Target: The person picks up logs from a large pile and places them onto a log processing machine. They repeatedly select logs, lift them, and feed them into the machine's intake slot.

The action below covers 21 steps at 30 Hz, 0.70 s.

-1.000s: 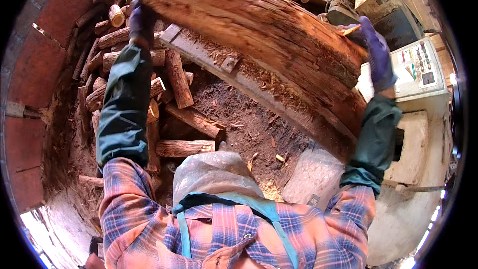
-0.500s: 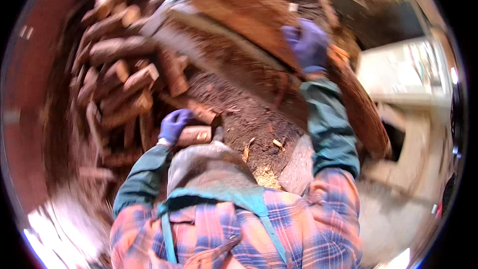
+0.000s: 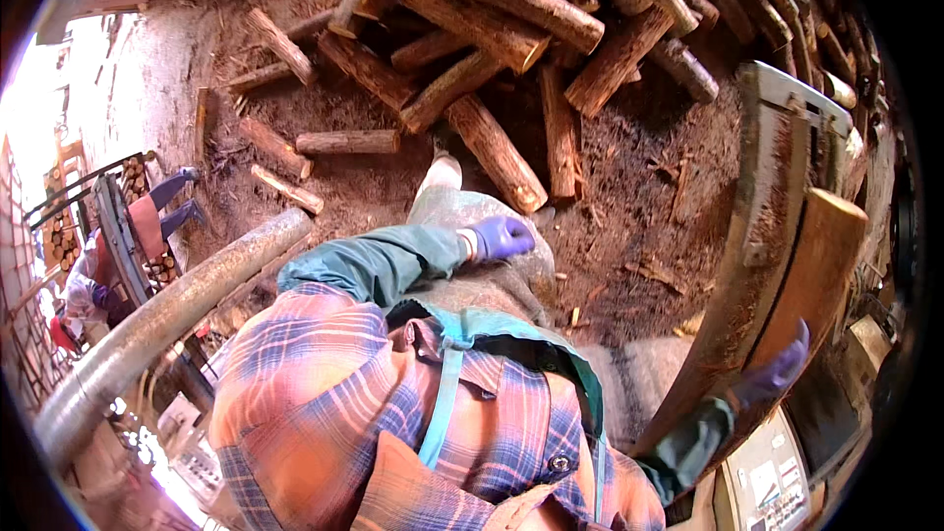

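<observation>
Left hand (image 3: 501, 238) moved inward; log (image 3: 811, 280) slants to upper right.

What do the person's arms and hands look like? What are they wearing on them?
The left hand and right hand are both in purple gloves. Loose, wrinkly dark green sleeves cover the forearms. Higher up, the arms are in a plaid shirt with orange, pink and blue checks.
</observation>
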Tool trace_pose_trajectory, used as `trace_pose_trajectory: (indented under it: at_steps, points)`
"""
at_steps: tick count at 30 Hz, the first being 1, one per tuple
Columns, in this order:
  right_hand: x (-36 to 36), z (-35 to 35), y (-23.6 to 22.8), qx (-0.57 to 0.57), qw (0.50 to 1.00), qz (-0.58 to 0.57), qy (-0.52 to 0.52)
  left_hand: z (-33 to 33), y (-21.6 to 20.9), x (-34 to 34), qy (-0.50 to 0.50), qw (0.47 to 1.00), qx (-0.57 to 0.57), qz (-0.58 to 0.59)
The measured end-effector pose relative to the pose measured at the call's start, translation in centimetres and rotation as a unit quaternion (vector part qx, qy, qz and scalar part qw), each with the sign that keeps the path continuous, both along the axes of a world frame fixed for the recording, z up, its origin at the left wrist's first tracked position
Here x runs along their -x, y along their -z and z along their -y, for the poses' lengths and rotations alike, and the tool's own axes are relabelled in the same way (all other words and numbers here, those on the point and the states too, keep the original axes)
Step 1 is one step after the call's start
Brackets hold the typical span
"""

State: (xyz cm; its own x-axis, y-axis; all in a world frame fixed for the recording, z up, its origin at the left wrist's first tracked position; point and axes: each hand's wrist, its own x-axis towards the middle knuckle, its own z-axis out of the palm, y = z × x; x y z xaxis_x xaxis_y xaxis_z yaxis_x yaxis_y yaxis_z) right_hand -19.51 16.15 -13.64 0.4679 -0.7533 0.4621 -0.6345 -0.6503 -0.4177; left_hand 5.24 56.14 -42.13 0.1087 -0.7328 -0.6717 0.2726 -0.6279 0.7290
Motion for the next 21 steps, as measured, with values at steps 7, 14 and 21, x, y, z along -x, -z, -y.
trace_pose_trajectory:
  at_steps: [7, 14, 21]
  points:
    - [-19.3, -20.3, 29.9, -0.629, 0.769, -0.084, -0.073, -6.1, 17.3, -13.2, -0.051, 0.991, -0.117, -0.042]
    - [-22.4, -21.9, 64.8, -0.657, 0.658, -0.354, -0.103, -6.4, 39.2, -13.0, -0.428, 0.805, -0.34, -0.232]
    - [-32.1, -22.8, 89.0, -0.666, 0.689, -0.254, -0.131, -9.8, 64.7, -8.6, -0.727, 0.403, -0.164, -0.531]
